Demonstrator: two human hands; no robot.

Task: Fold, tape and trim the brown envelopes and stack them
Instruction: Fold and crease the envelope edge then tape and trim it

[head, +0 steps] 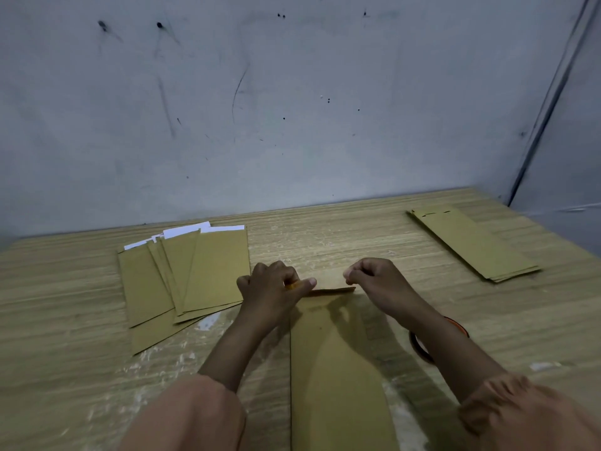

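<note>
A long brown envelope (338, 369) lies lengthwise in front of me, its top flap (331, 291) folded over at the far end. My left hand (273, 284) sits at the flap's left end with its fingers curled round a small orange tool (291, 285). Its thumb stretches along the fold. My right hand (374, 278) hovers at the flap's right end, fingers curled and fingertips pinched together. Whether anything is between them I cannot make out. A tape roll (422, 348) with an orange core lies partly hidden under my right forearm.
A fanned pile of brown envelopes (195, 275) with white sheets sticking out lies at the left. A neat stack of narrow folded envelopes (478, 245) sits at the back right. The wooden table (65, 320) meets a grey wall at the back.
</note>
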